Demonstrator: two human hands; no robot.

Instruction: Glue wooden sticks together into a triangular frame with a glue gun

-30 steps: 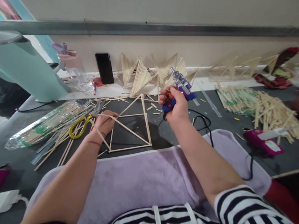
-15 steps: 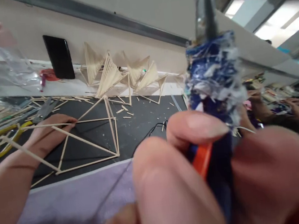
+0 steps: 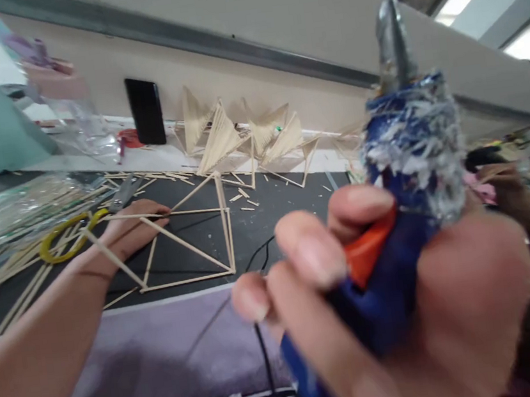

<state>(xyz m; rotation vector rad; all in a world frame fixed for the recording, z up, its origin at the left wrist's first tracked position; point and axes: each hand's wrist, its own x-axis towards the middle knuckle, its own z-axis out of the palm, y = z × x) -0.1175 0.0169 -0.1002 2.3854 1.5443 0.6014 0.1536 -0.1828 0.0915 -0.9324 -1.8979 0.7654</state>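
Close to the camera, my right hand (image 3: 353, 290) is wrapped round a blue hot glue gun (image 3: 412, 142), fingers at its orange trigger. Its metal nozzle points up, and whitish glue strands cling to the barrel below it. Further off at the left, my left hand (image 3: 140, 223) is closed on a thin stick of an open wooden stick frame (image 3: 184, 246); the fingertips are small and partly hidden. The frame rests at the near edge of the dark work surface, its sticks joined at corners. A black cord runs down below the glue gun.
Yellow-handled scissors (image 3: 53, 247) lie by my left forearm, near bundled sticks (image 3: 19, 280). A black phone (image 3: 145, 112) leans on the wall beside fanned stick models (image 3: 221, 136). A clear bottle (image 3: 75, 112) stands back left. Stick offcuts (image 3: 244, 194) are scattered about. Another person's arm (image 3: 506, 194) shows at right.
The glue gun has drawn back from the camera, showing more of its body and my right fingers. The view has swung left, so the table things appear further right. My left hand stays on the frame.
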